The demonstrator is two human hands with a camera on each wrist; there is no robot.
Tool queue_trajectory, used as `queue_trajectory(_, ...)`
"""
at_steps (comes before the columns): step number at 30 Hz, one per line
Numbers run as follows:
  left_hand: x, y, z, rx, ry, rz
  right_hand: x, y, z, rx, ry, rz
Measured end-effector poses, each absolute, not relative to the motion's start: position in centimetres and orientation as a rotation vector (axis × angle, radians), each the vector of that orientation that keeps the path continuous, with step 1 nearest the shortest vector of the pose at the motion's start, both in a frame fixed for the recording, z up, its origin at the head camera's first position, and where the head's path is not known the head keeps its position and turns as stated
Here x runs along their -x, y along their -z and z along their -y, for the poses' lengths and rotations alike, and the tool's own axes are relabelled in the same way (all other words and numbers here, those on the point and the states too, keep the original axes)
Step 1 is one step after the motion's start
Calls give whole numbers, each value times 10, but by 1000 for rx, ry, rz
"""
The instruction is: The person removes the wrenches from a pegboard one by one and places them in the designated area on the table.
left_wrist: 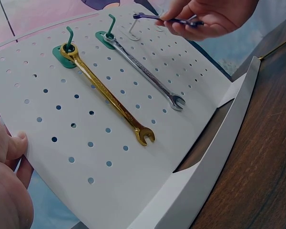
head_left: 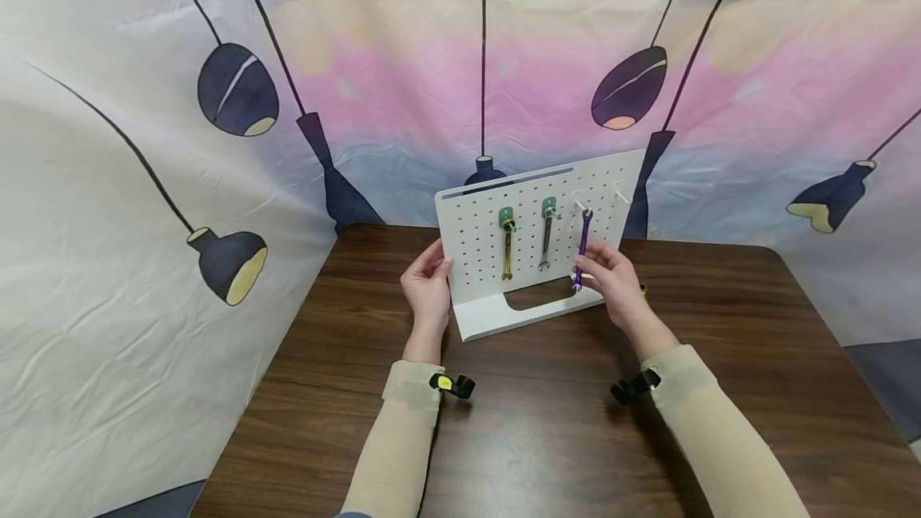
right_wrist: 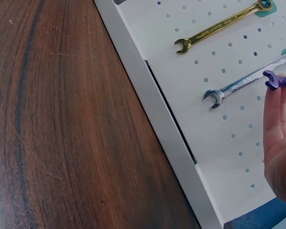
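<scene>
Purple, the wrench (head_left: 584, 235) is right of the frame's middle, pinched by the right hand (head_left: 612, 280); the left hand (head_left: 428, 288) holds the board (head_left: 527, 240). The wrench could fall if it misses the hook (left_wrist: 132, 28).

- The head view is brightly, softly lit; a pale sheen is cast on the table (head_left: 532, 422), well in from its side edges.
- A soft shadow is thrown beside the right sleeve (head_left: 727, 430).
- Both wrist views are rendered dimmer.
- Highlights are caught along the gold wrench (left_wrist: 102, 88).
- The pegboard's (left_wrist: 219, 143) front edge is bowed by lens distortion in the left wrist view.
</scene>
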State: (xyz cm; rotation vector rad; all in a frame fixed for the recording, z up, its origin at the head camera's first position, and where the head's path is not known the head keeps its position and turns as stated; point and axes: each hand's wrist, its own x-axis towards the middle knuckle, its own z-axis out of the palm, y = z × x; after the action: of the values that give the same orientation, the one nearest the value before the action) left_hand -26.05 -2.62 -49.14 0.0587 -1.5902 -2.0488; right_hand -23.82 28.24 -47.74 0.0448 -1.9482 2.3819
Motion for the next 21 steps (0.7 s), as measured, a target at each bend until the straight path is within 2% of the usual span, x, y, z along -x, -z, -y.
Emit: queue_trajectory(21, 260, 491, 27, -61, 2065, 1578, 225, 464, -287, -13, -2344, 2007)
